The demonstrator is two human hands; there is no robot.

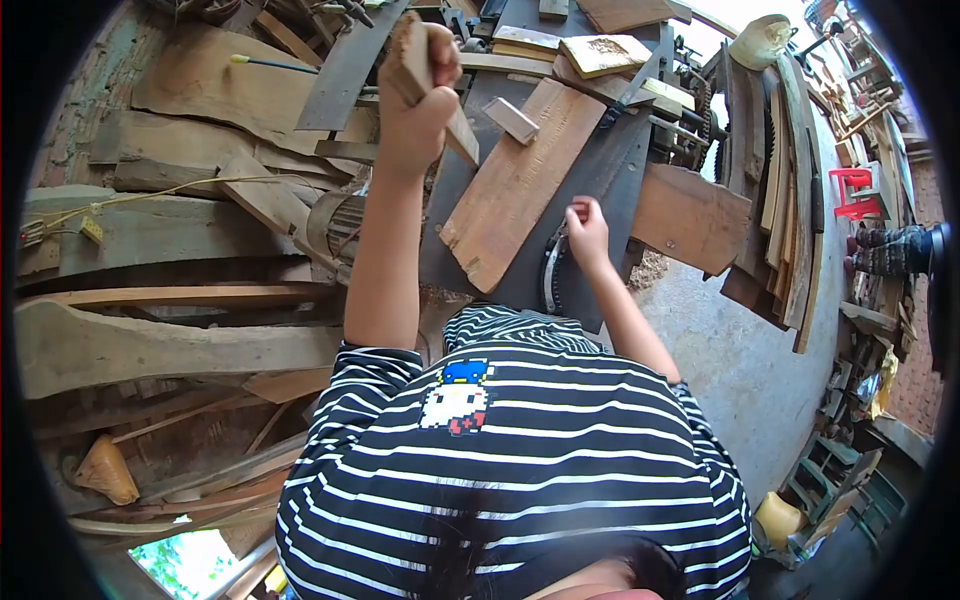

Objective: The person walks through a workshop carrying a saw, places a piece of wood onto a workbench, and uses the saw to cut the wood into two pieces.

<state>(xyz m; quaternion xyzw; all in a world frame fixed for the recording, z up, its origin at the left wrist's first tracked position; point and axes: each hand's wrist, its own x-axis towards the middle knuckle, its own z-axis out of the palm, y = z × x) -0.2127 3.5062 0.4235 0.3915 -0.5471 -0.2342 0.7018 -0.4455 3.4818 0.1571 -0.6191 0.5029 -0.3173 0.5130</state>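
My left hand (425, 105) is raised at the upper left, its fingers wrapped round a wooden block (410, 62). A reddish-brown board (525, 175) lies slanted on the dark metal table (610, 185). On the board's upper part rests a small light rectangular piece (511, 121). My right hand (587, 222) is right of the board with its fingers curled together; what they hold, if anything, is too small to tell. Beside it, a curved dark piece with a pale edge (551, 272) lies on the table.
Stacked planks (180, 335) fill the left side. Wood offcuts (603, 54) lie at the table's back, near machinery (700, 125). Long boards (775, 190), a red stool (856, 193) and another person's legs (900, 250) are at the right.
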